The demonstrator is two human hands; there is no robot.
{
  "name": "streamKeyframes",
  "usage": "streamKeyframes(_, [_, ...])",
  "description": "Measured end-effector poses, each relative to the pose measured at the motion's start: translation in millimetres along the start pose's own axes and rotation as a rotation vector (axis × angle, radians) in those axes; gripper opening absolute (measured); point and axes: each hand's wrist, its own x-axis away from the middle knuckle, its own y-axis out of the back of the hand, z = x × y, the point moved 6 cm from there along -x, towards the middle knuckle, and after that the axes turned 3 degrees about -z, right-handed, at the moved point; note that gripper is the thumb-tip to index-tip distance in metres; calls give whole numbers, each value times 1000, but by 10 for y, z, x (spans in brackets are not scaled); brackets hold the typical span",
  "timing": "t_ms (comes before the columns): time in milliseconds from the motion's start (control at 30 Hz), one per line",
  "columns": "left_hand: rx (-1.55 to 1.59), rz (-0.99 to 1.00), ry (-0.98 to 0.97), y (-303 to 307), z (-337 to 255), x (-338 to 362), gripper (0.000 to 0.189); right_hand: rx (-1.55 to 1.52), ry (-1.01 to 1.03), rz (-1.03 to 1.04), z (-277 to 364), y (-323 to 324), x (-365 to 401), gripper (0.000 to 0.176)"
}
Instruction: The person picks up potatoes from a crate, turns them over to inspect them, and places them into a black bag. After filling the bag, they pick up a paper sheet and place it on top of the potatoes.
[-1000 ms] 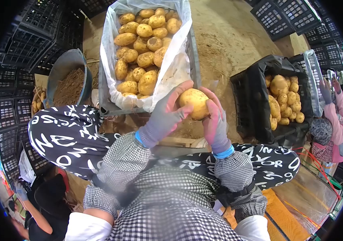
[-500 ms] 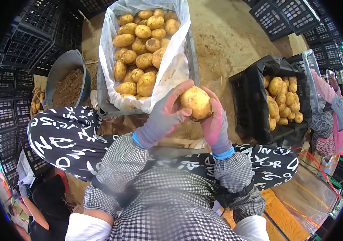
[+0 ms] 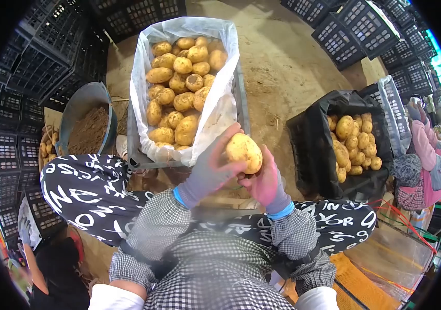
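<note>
now, the pale yellow potato (image 3: 244, 153) sits just below the centre of the frame, clamped between two gloved hands: the left hand (image 3: 205, 175) has its thumb and fingers spread round one side, and the right hand (image 3: 264, 182) cups it from below and beside. compared with half a second ago, the right hand has dropped and curled its fingers further under, leaving more of the upper side exposed, so the support seems to come more from beneath. the skin looks smooth and faintly speckled; the gloves are grey knit with pinkish coated fingers. near the left fingers, at upper centre, a thin, wrinkled white liner (image 3: 139, 72) drapes over the crate, holding rounded, soil-marked potatoes (image 3: 183, 102). right of centre, a creased black liner (image 3: 318, 111) surrounds more potatoes (image 3: 353, 144). at left, a smooth round tub (image 3: 84, 91) contains crumbly brown soil (image 3: 90, 130). latticed plastic crates (image 3: 50, 46) fill the upper left, while another person's pink sleeve (image 3: 421, 140) shows at far right.
</note>
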Motion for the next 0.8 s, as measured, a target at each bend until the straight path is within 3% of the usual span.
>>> streamKeyframes(67, [95,33,24,37,-41,33,64,-195,-181,113,80,-287,233,51])
streamKeyframes(167, [235,24,176,154,49,-30,72,-182,-186,100,82,-347,328,51])
streamKeyframes(267, [218,9,148,87,50,-11,70,-499,-280,481,93,-451,312,52])
streamKeyframes(367, [181,33,58,-51,-30,25,73,-230,-234,257,98,-332,284,53])
streamKeyframes(467, [442,44,140,-73,-118,7,85,170,6,331,198,-340,291,57])
streamKeyframes(533, [544,33,154,-36,-96,-19,89,358,284,227,373,-369,293,58])
streamKeyframes(600, [485,20,76,30,-2,-49,89,476,432,162,509,-372,317,61])
streamKeyframes(767, [298,34,111,74,100,-18,85,403,362,150,655,-311,343,68])
streamKeyframes(800, [302,39,126,62,107,-12,85,621,540,83,667,-305,347,63])
